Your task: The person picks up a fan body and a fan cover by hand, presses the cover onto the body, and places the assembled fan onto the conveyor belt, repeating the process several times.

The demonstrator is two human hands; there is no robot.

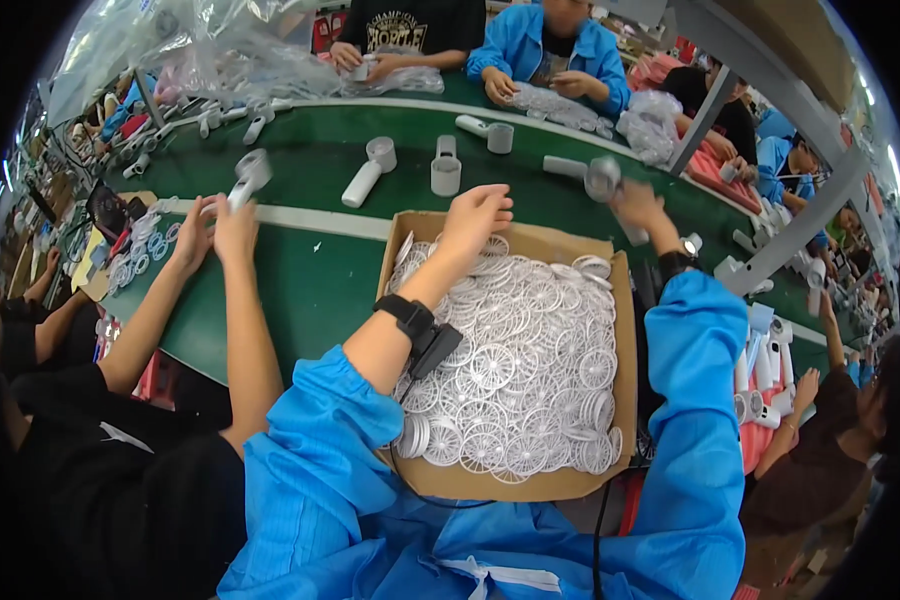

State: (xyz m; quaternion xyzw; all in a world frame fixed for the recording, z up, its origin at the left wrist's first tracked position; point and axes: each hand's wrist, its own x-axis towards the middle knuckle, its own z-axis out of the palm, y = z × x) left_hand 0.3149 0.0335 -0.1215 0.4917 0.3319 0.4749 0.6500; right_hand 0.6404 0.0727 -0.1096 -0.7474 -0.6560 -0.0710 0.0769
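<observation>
My left hand (475, 222) hovers above the far edge of a cardboard box (622, 300), its fingers loosely curved and apart with nothing visible in them. White round spoked fan grilles (492, 367) fill the box in a loose heap. Beyond the box's far right corner, my right hand (642, 212) is blurred by motion. It appears closed on a white handheld-fan housing (603, 180) with a round head. Several similar white housings lie on the green conveyor belt, one of them (446, 168) just beyond my left hand.
On the left, a co-worker's hands (228, 228) hold another white housing (253, 172). Two people work across the belt (310, 150) among clear plastic bags (570, 112). A grey metal post (805, 225) slants at the right, near a stack of white housings (765, 370).
</observation>
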